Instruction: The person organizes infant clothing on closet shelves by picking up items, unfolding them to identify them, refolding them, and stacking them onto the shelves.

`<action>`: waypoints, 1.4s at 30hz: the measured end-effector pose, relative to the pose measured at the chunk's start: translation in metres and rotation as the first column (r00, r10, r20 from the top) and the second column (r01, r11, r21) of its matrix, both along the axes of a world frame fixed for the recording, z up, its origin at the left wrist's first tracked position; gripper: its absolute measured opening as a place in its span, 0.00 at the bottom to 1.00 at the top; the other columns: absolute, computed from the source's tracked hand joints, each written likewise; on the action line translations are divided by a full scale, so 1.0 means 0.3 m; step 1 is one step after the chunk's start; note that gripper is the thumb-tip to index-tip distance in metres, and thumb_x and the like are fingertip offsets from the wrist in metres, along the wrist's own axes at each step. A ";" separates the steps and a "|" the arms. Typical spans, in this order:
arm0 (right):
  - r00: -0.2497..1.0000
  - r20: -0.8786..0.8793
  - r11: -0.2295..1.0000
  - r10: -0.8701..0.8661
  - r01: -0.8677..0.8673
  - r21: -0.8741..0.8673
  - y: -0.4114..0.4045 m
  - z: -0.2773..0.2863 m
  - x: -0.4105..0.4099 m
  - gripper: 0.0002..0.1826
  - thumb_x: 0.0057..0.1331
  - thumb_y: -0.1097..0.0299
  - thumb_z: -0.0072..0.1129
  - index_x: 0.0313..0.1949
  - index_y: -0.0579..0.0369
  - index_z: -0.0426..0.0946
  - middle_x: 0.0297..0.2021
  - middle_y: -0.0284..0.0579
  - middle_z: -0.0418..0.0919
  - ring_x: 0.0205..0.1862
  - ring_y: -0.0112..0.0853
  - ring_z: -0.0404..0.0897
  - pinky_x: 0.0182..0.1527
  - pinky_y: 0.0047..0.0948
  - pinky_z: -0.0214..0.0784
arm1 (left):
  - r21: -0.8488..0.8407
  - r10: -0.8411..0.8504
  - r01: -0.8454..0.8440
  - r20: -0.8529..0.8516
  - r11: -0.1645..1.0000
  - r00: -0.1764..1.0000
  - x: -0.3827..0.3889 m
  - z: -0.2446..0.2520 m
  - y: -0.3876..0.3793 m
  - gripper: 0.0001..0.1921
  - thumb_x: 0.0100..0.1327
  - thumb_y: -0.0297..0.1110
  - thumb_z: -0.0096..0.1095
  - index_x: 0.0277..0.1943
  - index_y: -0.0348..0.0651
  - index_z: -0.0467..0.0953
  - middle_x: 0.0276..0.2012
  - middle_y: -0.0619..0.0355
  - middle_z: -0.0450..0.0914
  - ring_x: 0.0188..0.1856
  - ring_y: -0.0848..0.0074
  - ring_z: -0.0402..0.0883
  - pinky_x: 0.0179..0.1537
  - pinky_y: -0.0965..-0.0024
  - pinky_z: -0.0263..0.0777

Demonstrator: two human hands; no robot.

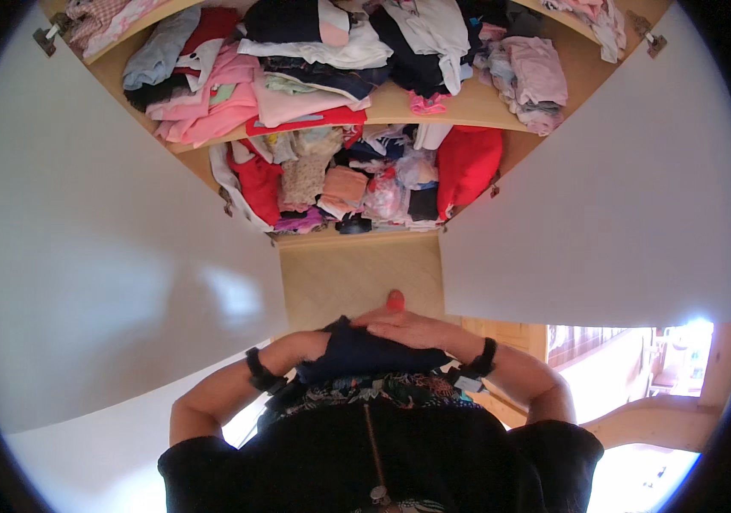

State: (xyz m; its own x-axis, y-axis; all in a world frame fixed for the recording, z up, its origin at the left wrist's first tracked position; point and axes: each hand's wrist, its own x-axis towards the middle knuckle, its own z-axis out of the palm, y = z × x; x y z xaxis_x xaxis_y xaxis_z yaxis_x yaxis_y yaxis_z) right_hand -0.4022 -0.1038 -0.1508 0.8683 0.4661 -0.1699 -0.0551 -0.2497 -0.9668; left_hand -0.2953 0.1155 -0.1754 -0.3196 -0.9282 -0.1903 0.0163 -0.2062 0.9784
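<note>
A dark navy cloth garment [372, 353] lies bunched against the front of my body. My left hand [310, 346] is at its left side, with the fingers hidden behind or under the cloth. Over its upper edge rests my right hand [404, 326], fingers extended flat and pointing left. Whether either hand grips the cloth cannot be made out. Both wrists wear black bands. In front of me stands an open wardrobe with stacks of clothes, among them pink garments [224, 109] and a red garment [468, 167].
White wardrobe doors stand open at left [115, 256] and right [583, 192]. Clothes fill the upper shelf [397, 115] and the compartment below it. Metal hinges show at the edges. A wooden bed frame or similar piece [660, 417] is at lower right.
</note>
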 end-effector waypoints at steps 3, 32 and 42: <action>0.966 -0.250 0.995 0.057 -0.033 0.098 0.018 -0.077 -0.038 0.30 0.76 0.50 0.31 0.63 0.63 0.63 0.61 0.53 0.67 0.65 0.39 0.62 0.69 0.34 0.47 | 0.026 0.058 -0.058 -0.002 0.998 0.998 0.012 -0.030 0.021 0.23 0.63 0.34 0.62 0.58 0.31 0.70 0.56 0.48 0.75 0.56 0.71 0.71 0.59 0.70 0.63; 0.580 -0.746 0.203 -0.329 0.814 0.544 -0.174 -0.065 0.093 0.37 0.64 0.47 0.58 0.66 0.55 0.61 0.56 0.42 0.73 0.56 0.33 0.74 0.60 0.38 0.66 | 0.447 0.875 -0.849 -0.483 0.282 0.036 0.177 0.085 -0.107 0.20 0.65 0.35 0.61 0.57 0.36 0.71 0.49 0.53 0.80 0.48 0.70 0.81 0.51 0.65 0.76; 0.769 -0.403 0.693 -0.497 0.631 0.349 -0.017 0.061 0.123 0.31 0.53 0.68 0.74 0.56 0.57 0.72 0.51 0.41 0.78 0.51 0.29 0.76 0.56 0.33 0.69 | 0.430 0.910 -0.835 -0.373 0.344 0.183 0.092 0.077 -0.115 0.22 0.66 0.37 0.59 0.59 0.34 0.70 0.49 0.55 0.79 0.48 0.73 0.79 0.52 0.70 0.73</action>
State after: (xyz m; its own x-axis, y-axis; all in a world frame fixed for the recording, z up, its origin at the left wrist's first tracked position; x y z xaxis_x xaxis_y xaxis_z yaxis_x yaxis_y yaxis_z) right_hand -0.3652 -0.1089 -0.1323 0.9435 -0.0193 -0.3309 -0.3023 0.3595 -0.8828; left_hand -0.2676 0.0809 -0.1523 0.6174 -0.6543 -0.4367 0.6836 0.1715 0.7094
